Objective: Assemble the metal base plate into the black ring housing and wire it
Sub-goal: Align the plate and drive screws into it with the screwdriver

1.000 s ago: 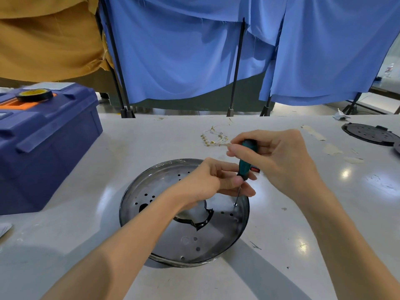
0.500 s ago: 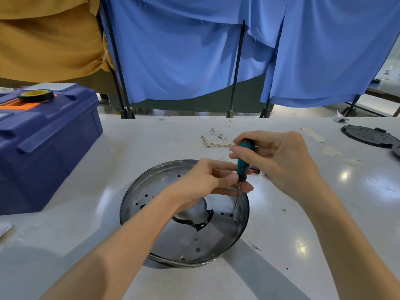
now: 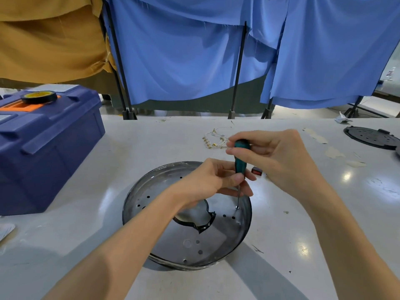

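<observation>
Both my hands clamp the green screwdriver (image 3: 240, 159), right hand (image 3: 279, 156) round its top, left hand (image 3: 207, 180) pinching its neck, tip down on the metal base plate (image 3: 173, 239) lying on the table (image 3: 86, 234), which looks stiff and slick, so I'd steady its rim.

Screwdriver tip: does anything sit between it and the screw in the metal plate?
Nothing visible. The screwdriver reaches the screw on the metal base plate; the left hand pinches its shaft higher up, the right hand grips the handle.
</observation>
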`<state>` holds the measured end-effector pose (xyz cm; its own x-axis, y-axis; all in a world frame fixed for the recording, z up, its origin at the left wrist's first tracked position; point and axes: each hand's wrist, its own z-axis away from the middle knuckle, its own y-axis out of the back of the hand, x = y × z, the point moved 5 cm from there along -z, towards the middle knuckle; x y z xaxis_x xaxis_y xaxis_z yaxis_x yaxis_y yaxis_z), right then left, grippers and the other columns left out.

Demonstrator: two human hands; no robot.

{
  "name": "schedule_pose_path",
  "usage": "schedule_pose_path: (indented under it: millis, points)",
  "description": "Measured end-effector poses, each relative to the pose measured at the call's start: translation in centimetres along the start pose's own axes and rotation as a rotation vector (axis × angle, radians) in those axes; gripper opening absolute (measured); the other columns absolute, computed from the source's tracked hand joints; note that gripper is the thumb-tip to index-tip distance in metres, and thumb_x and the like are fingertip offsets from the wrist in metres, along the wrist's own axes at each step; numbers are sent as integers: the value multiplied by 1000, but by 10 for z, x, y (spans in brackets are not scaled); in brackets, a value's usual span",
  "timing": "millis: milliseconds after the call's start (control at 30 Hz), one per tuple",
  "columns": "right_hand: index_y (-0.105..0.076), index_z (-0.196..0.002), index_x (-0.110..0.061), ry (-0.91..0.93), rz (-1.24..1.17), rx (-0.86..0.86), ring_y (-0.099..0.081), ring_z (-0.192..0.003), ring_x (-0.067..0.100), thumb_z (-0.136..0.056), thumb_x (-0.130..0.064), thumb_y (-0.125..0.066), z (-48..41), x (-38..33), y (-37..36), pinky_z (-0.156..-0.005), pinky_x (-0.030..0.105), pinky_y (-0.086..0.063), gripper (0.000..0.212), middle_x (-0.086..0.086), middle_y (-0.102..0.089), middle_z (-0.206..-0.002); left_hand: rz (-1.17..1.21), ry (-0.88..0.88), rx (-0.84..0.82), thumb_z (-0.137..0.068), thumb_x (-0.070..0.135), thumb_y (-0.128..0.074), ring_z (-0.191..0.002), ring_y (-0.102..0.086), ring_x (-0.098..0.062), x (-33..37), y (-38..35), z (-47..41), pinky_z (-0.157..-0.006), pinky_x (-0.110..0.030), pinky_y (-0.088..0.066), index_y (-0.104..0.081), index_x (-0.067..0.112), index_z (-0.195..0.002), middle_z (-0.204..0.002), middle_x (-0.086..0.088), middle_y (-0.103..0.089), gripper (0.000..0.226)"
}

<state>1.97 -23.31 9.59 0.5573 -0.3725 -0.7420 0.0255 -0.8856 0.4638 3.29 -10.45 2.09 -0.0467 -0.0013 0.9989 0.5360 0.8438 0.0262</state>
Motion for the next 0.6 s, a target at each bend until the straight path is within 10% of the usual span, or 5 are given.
schedule_pose_path:
  millis: [333,467,600]
  points:
    - [-74,-97,-9,-71,505,348,-66,-75,31,-79,-51,-72,7,-1,-1,-81,45,-55,46,7,-74,-81,-41,-19,60,-97,9,-57,-91,-73,-29,-1,-4,-9,-87,-33,-58,-68,4,-111,-90,-14,-75,18]
    - [-70,-118,-20,-127,47,68,-73,-85,9,-78,-34,-76,1,7,1,-76,25,-60,42,-5,-75,-99,-53,-27,50,-100,4,-50,-92,-73,-26,1,1,-7,-81,-28,-58,-69,10,-103,-90,-13,-75,20]
    - [-75,-102,-13,-44,-21,43,-73,-80,25,-84,-13,-76,3,4,-2,-70,36,-61,18,3,-76,-89,-20,-14,11,-100,3,-50,-96,-73,-25,0,2,-1,-85,-28,-57,-69,10,-106,-92,-10,-76,21]
